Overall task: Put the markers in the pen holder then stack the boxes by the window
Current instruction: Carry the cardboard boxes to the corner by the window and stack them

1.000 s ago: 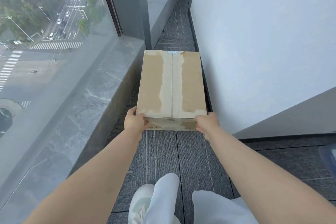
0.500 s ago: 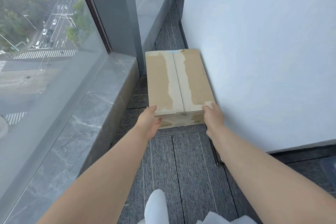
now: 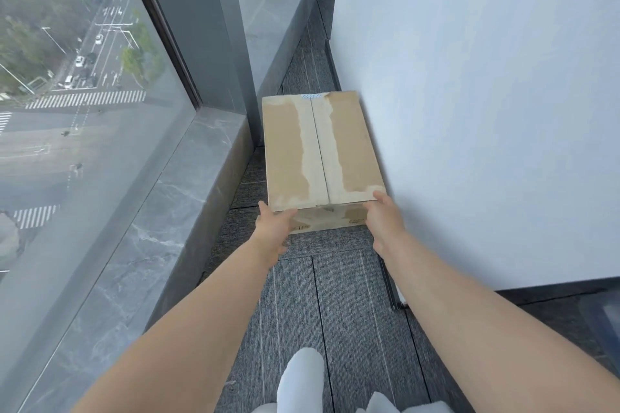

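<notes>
Our taped brown cardboard box (image 3: pixel 318 151) lies on the grey carpet (image 3: pixel 335 295) beside the window (image 3: pixel 84 94), long axis pointing away. Left grip (image 3: pixel 273 228) and right grip (image 3: pixel 385 221), fingers straight, touch its near corners.

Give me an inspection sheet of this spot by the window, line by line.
Surface: grey carpet, box resting on it.
Job's things: one box, flaps closed, between sill and wall; no markers or pen holder seen.
Clutter: dark item cut off at the right edge.
Hands: left hand at the box's near left corner, right hand at its near right corner, fingers straight.
Cables: nothing seen.
Surroundings: window and sill on the left, white wall on the right.
</notes>
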A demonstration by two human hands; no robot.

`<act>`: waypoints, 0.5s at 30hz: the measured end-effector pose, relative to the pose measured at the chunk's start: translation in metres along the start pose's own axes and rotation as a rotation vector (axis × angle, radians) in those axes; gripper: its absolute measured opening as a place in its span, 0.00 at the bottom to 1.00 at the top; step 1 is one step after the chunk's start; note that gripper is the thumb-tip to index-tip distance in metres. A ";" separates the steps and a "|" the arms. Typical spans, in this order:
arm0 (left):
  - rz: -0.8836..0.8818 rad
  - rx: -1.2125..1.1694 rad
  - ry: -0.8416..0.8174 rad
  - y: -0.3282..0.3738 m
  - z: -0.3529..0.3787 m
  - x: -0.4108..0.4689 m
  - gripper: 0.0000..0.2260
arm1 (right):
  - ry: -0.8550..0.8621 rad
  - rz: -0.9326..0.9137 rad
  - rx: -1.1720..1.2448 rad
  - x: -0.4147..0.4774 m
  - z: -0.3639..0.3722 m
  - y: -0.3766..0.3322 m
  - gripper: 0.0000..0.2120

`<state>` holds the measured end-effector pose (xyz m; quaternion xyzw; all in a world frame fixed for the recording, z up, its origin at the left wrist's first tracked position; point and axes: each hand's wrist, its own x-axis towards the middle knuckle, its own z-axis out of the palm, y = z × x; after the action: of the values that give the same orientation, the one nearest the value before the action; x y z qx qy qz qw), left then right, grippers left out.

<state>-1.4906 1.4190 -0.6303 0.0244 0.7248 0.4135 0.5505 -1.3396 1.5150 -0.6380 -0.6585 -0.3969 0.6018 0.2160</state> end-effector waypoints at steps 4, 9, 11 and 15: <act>-0.012 0.268 0.086 0.018 -0.009 -0.059 0.37 | -0.043 0.006 -0.106 -0.054 -0.014 -0.031 0.16; 0.158 0.339 0.098 0.069 -0.024 -0.170 0.13 | -0.135 -0.099 -0.286 -0.162 -0.046 -0.104 0.08; 0.213 0.373 0.099 0.092 -0.027 -0.223 0.07 | -0.167 -0.135 -0.336 -0.209 -0.059 -0.136 0.08; 0.306 0.463 0.112 0.134 -0.024 -0.330 0.08 | -0.194 -0.194 -0.407 -0.298 -0.094 -0.199 0.12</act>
<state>-1.4366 1.3315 -0.2888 0.2358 0.8172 0.3156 0.4207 -1.2898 1.4170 -0.2842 -0.5863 -0.5902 0.5464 0.0966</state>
